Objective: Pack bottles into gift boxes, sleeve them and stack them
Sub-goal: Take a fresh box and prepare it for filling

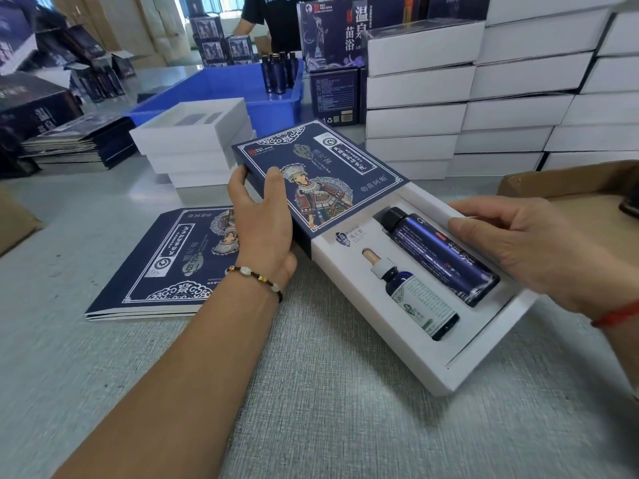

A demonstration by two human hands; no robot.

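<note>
A white gift box (349, 271) lies on the table, partly inside a dark blue printed sleeve (321, 167). In its tray lie a tall dark blue bottle (439, 254) and a small dropper bottle (415, 295). My left hand (262, 216) grips the sleeve's left edge, thumb on top. My right hand (525, 247) holds the box's right side, fingers resting over the rim near the tall bottle.
Flat sleeves (173, 264) lie stacked at left. Empty white boxes (193, 140) stand behind them, and tall piles of white boxes (484, 98) fill the right. A blue bin (221, 84) holds several bottles (278, 72). A cardboard box (567, 184) sits right; a person (273, 19) stands across the table.
</note>
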